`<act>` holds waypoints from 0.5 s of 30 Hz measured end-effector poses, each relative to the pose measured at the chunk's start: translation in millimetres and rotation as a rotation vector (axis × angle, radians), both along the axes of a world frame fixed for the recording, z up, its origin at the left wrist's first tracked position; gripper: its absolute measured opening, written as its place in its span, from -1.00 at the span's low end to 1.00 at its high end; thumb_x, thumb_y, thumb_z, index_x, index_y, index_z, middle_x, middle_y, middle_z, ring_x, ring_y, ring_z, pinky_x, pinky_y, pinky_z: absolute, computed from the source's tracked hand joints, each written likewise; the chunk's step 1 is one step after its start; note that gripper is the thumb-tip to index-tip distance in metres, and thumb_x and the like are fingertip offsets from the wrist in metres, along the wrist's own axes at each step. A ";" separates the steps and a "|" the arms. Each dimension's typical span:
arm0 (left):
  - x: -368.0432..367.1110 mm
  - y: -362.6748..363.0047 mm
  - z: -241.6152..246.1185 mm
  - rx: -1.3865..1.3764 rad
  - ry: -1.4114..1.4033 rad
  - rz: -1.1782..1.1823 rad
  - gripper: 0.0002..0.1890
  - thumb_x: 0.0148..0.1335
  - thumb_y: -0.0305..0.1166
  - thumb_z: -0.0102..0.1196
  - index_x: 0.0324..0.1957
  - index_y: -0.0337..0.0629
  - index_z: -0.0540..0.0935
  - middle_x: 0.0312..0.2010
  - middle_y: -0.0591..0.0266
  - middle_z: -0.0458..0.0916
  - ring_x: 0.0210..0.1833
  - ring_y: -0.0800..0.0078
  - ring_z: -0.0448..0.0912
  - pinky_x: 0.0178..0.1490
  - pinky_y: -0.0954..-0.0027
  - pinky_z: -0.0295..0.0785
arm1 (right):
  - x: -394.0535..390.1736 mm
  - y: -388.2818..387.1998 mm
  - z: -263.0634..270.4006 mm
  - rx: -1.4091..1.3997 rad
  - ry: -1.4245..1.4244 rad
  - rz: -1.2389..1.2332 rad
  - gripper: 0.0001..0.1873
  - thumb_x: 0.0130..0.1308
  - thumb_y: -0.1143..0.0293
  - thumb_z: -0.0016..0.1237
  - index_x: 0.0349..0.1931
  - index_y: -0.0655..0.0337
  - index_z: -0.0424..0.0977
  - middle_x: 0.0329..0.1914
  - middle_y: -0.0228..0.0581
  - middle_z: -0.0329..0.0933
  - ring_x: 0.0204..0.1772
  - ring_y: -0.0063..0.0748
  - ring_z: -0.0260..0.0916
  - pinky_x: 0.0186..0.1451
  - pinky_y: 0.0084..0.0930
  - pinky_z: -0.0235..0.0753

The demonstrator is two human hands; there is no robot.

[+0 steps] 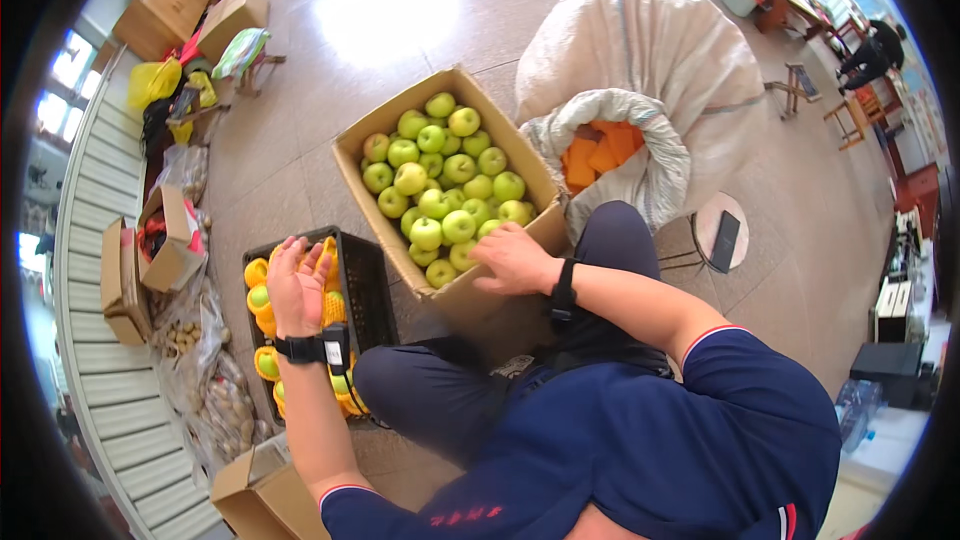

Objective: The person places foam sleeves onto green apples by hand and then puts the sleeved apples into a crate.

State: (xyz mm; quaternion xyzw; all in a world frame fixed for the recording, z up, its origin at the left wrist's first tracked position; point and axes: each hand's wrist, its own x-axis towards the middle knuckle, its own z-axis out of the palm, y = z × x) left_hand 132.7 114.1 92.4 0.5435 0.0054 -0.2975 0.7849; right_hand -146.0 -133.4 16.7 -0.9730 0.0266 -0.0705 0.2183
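An open cardboard box [367, 229] full of green apples [431, 139] stands before me. My right hand [514, 259] is over its near right rim, fingers reaching in by the closest apples; whether they grip one cannot be told. Left of the box is a black plastic crate [367, 300] holding apples in yellow foam nets [262, 307]. Above this crate my left hand [300, 289] is raised, palm showing and fingers apart, with nothing visible in it. It hides some of the netted fruit. A white woven sack [667, 142] with a rolled mouth, containing orange foam pieces [600, 154], touches the box's right side.
A larger stuffed sack [637, 37] rises behind the small one. To my right, a smartphone [724, 241] lies on a round stool [739, 214]. Plastic bags of potatoes [184, 337] and opened cartons [169, 240] line the left wall. A person [874, 52] is at the far right.
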 end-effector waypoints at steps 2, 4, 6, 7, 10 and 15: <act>-38.1 -27.2 29.6 -0.074 0.012 -0.061 -0.68 0.36 -0.40 0.15 0.11 -0.18 0.45 -0.04 0.16 0.57 0.00 0.22 0.60 0.05 0.18 0.61 | 3.3 -6.9 3.0 0.116 -0.002 -0.007 -0.59 0.17 0.09 0.15 -0.07 0.16 0.60 -0.17 -0.14 0.60 0.03 -0.11 0.51 0.18 -0.20 0.36; -64.9 -44.6 39.4 -0.150 0.045 -0.131 -0.69 0.37 -0.40 0.13 0.11 -0.18 0.45 -0.03 0.16 0.57 -0.01 0.23 0.60 0.05 0.17 0.61 | 3.7 -18.4 8.6 0.361 -0.001 -0.029 -0.59 0.24 0.15 0.14 -0.01 0.23 0.57 -0.06 -0.03 0.58 0.09 0.00 0.50 0.22 -0.14 0.42; -90.6 -64.1 41.6 -0.242 0.114 -0.228 -0.70 0.38 -0.41 0.09 0.11 -0.19 0.45 -0.02 0.15 0.57 -0.01 0.24 0.61 0.05 0.16 0.62 | 0.1 -46.3 11.6 0.369 -0.143 -0.136 -0.62 0.26 0.20 0.12 -0.02 0.26 0.57 -0.05 0.04 0.58 0.09 0.06 0.51 0.18 -0.15 0.49; -103.0 -72.5 42.2 -0.259 0.141 -0.257 -0.71 0.39 -0.41 0.07 0.11 -0.19 0.45 -0.01 0.14 0.57 -0.02 0.25 0.61 0.04 0.16 0.63 | -3.9 -64.4 16.1 0.372 -0.182 -0.203 -0.63 0.27 0.22 0.11 -0.03 0.28 0.57 -0.05 0.05 0.58 0.09 0.07 0.51 0.17 -0.17 0.50; -116.2 -84.9 20.0 -0.252 0.204 -0.263 -0.69 0.36 -0.42 0.11 0.11 -0.17 0.44 0.02 0.13 0.55 -0.05 0.21 0.61 -0.03 0.13 0.63 | -15.6 -125.0 39.1 0.277 -0.268 -0.398 -0.70 0.28 0.26 0.06 -0.14 0.30 0.61 -0.07 0.10 0.61 0.02 0.14 0.54 0.12 -0.14 0.53; -117.8 -98.6 -39.0 -0.085 0.310 -0.193 -0.65 0.33 -0.42 0.12 0.12 -0.15 0.42 -0.11 0.19 0.55 -0.15 0.19 0.60 -0.09 0.10 0.60 | -59.0 -242.0 -13.6 0.026 0.032 -0.577 -0.67 0.29 0.22 -0.11 -0.31 0.29 0.64 -0.23 0.10 0.65 -0.13 0.20 0.56 0.05 -0.04 0.55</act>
